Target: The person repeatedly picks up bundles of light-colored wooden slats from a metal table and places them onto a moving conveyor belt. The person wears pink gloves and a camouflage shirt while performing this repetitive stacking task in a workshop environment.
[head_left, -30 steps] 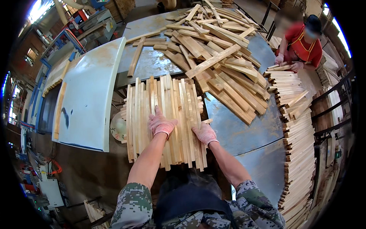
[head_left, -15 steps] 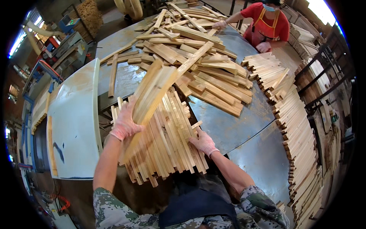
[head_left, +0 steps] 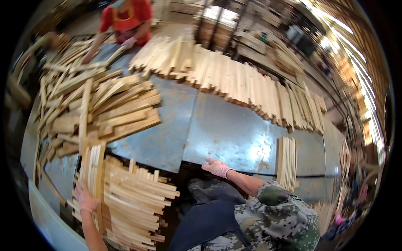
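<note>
Over the slat stack (head_left: 138, 196), apparently at the carrying step, with a slat bundle (head_left: 93, 167) clasped in the left hand (head_left: 86, 197) and the right hand (head_left: 217, 167) apart, fingers extended by the worktop (head_left: 234, 134), likely needing a two-handed hold next.

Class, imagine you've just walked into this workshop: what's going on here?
Wooden strips are being handled by hand. The left hand, in a pink glove, is on a bundle of strips over a stack of strips; whether the bundle rests there is hard to tell. The right hand is empty, near the front edge of the metal table. Across it, a co-worker in red has a hand at a loose heap, and a row of strips lines the far side.
</note>
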The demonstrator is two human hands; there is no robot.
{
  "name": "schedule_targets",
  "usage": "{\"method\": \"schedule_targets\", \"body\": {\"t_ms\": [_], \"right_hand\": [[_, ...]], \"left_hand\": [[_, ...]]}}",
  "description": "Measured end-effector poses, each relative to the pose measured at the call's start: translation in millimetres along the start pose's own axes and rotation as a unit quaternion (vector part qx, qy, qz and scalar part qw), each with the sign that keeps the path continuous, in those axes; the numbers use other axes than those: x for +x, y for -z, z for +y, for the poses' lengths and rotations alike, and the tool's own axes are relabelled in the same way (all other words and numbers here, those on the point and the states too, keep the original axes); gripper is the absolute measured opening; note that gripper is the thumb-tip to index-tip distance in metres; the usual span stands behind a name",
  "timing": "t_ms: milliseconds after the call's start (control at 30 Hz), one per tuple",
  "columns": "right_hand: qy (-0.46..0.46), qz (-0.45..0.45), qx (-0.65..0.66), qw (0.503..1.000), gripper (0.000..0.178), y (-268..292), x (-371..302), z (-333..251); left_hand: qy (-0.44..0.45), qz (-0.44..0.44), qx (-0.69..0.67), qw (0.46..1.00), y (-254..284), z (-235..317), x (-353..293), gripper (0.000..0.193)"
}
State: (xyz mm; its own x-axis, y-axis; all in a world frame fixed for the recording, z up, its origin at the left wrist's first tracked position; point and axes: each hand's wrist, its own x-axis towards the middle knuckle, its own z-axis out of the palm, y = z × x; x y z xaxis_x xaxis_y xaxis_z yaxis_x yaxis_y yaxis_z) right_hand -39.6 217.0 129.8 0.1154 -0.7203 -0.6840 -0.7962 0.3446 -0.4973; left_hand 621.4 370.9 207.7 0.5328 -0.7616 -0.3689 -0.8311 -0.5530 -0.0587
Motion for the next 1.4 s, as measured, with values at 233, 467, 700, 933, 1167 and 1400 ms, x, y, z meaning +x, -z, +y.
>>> {"method": "schedule_targets", "body": {"t_ms": [233, 467, 700, 933, 1167, 1400], "right_hand": [[-0.059, 0.034, 0.096, 0.993, 0.082, 10, 38, 137], [-0.102, 0.064, 0.185, 0.975, 0.084, 110, 73, 182], [-0.091, 0.176, 0.182, 0.963, 0.091, 248, 183, 231], [-0.121, 0.340, 0.160, 0.919, 0.097, 355, 267, 249], [-0.118, 0.289, 0.131, 0.941, 0.096, 385, 308, 254], [-0.224, 0.185, 0.101, 0.952, 0.096, 427, 296, 208]], "left_hand": [[0.049, 0.039, 0.036, 0.997, 9, 61, 28, 0.138], [-0.180, 0.008, -0.380, 0.907, 11, 299, 49, 0.084], [-0.269, -0.188, -0.356, 0.875, -73, 583, 110, 0.080], [-0.257, -0.131, -0.328, 0.900, -88, 838, 153, 0.100], [-0.152, -0.056, -0.334, 0.929, -56, 943, 196, 0.076], [-0.094, 0.045, -0.186, 0.977, -67, 969, 196, 0.077]]}}
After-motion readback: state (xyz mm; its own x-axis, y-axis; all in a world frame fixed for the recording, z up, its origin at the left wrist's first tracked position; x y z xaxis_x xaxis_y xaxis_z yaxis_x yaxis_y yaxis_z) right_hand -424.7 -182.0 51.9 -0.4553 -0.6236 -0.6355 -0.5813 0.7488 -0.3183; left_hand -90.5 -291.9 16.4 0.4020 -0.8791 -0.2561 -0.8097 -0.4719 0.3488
